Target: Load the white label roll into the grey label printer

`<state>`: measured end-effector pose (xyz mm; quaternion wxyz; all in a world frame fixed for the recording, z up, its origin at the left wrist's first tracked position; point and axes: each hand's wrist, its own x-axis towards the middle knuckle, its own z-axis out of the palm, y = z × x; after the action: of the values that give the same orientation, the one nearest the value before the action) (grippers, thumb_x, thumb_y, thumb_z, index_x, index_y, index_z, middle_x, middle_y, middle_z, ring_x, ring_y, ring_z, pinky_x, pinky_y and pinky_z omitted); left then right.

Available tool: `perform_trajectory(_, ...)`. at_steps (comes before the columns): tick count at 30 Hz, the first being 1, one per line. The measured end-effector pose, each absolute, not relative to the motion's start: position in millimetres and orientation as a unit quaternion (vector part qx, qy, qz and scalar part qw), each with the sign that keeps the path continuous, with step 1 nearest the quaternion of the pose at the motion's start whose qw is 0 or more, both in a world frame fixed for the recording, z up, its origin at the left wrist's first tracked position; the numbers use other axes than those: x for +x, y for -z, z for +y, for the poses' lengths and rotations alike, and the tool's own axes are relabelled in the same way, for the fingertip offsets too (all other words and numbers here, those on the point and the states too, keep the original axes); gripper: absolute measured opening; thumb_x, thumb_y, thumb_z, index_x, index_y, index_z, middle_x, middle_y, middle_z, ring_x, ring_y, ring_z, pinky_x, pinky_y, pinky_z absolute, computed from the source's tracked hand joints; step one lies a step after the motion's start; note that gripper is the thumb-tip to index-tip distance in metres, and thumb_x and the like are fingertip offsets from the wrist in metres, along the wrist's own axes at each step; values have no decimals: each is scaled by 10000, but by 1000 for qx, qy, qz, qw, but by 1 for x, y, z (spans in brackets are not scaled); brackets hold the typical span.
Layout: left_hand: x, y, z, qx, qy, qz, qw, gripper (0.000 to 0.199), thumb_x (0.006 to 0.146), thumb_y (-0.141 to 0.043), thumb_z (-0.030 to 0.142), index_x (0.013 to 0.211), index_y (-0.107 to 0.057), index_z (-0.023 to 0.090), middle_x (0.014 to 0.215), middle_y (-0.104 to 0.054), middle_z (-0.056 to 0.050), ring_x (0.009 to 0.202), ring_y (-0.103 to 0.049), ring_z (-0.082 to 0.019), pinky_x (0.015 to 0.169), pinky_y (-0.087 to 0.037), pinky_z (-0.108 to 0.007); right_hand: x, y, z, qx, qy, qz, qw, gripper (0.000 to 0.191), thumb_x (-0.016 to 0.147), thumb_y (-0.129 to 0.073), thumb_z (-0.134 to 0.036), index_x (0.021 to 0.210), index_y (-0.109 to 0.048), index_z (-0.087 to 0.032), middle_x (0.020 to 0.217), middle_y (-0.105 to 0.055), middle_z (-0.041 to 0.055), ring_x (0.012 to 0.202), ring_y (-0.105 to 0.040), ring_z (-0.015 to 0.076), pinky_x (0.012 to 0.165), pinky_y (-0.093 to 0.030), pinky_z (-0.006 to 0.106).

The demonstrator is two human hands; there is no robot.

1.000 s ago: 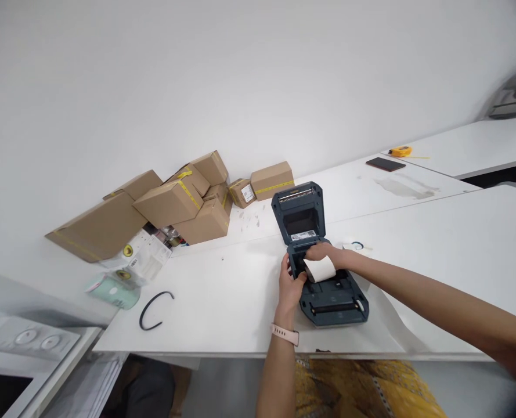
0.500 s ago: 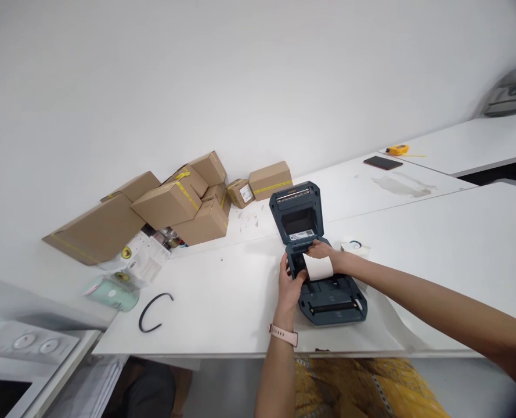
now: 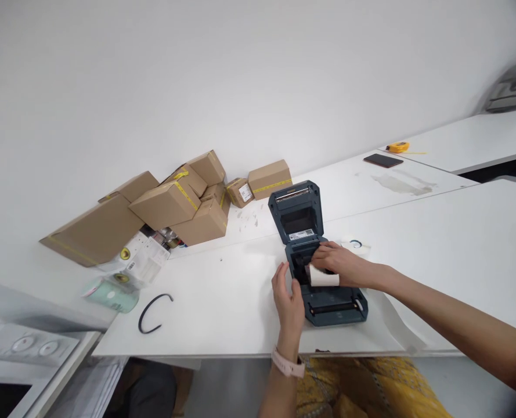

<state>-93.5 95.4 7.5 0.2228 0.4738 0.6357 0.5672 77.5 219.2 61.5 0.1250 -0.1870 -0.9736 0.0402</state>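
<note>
A dark blue-grey label printer (image 3: 334,316) stands on the white table with its lid (image 3: 299,217) swung up. Inside its bay is a white paper roll (image 3: 324,279), tilted. My right hand (image 3: 347,264) reaches over the bay from the right, its fingers curled round the roll; the fingertips are partly hidden. At the printer's left side is my left hand (image 3: 289,302), fingers apart and holding nothing, close to the casing's edge. Whether it touches the casing, I cannot tell.
Cardboard boxes (image 3: 203,223) are piled against the wall at the back left. A black headband-like loop (image 3: 147,313), a mint-green cylinder (image 3: 112,295) and packaged items lie to the left. A phone (image 3: 383,160) and a yellow tape measure (image 3: 397,147) lie at the back right.
My left hand has come out of the printer's bay and moved slightly left and down, its fingers opening. My right hand has shifted further over the roll, which has tilted.
</note>
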Motion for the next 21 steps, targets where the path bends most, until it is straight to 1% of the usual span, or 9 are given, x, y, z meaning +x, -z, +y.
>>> perform_trajectory(2,-87,-16,75,528,-561,603,205,497,866,-491,108,1323,-621,253,1469,-560,-74,1415,-460,-232,1205,-346,-416,95,-70,208,-170,-115,-969,141,263,925,-629,-327,1137,-753,-233,1037,-759,91,990,-668,265,903,-453,417)
perform_trajectory(3,-84,-21,68,547,-550,592,218,562,844,-486,76,1364,-591,262,1467,-563,-70,1404,-475,-224,1193,-368,-407,103,-74,204,-164,-155,-963,146,304,957,-591,-371,1188,-740,-241,1059,-760,92,1001,-667,265,905,-451,417)
perform_trajectory(5,-77,-28,60,575,-520,582,247,637,814,-502,44,1410,-550,264,1412,-607,-79,1341,-539,-219,1154,-418,-406,113,-81,201,-157,-209,-952,160,347,974,-560,-425,1206,-739,-238,1067,-767,96,997,-679,264,905,-465,410)
perform_trajectory(7,-70,-31,59,596,-491,591,234,559,801,-562,53,1318,-623,257,1266,-691,-78,1229,-615,-231,1154,-411,-459,119,-89,205,-176,-237,-935,198,342,965,-566,-446,1157,-758,-237,1048,-778,89,973,-701,258,883,-499,394)
perform_trajectory(9,-64,-29,61,616,-472,604,178,341,807,-632,82,1085,-727,254,1065,-751,-52,1078,-673,-233,1178,-355,-534,122,-98,212,-220,-253,-898,285,324,953,-576,-467,1090,-768,-244,1041,-781,74,966,-716,253,862,-533,378)
perform_trajectory(11,-60,-22,61,637,-464,605,115,176,834,-669,108,891,-744,257,908,-764,-22,936,-697,-212,1175,-334,-564,121,-110,223,-271,-245,-838,406,313,944,-585,-487,1064,-759,-255,1063,-772,67,1002,-712,258,886,-550,388)
perform_trajectory(14,-55,-9,55,665,-458,590,29,174,874,-670,118,816,-741,266,841,-767,-5,868,-705,-193,1139,-374,-536,113,-126,244,-322,-218,-753,532,369,932,-596,-510,1190,-704,-268,1194,-730,85,1100,-678,278,956,-543,461)
perform_trajectory(18,-49,0,42,680,-443,579,-80,192,897,-656,103,893,-755,267,882,-765,-11,863,-691,-181,1089,-417,-488,91,-138,280,-351,-243,-726,540,588,938,-564,-565,1441,-518,-264,1481,-551,137,1294,-568,311,1037,-492,551)
perform_trajectory(21,-46,-1,35,678,-433,575,-152,191,896,-660,90,948,-754,248,868,-746,-35,837,-652,-191,922,-495,-413,71,-143,301,-357,-258,-728,526,630,962,-502,-581,1499,-446,-256,1577,-447,136,1399,-471,303,1115,-422,540)
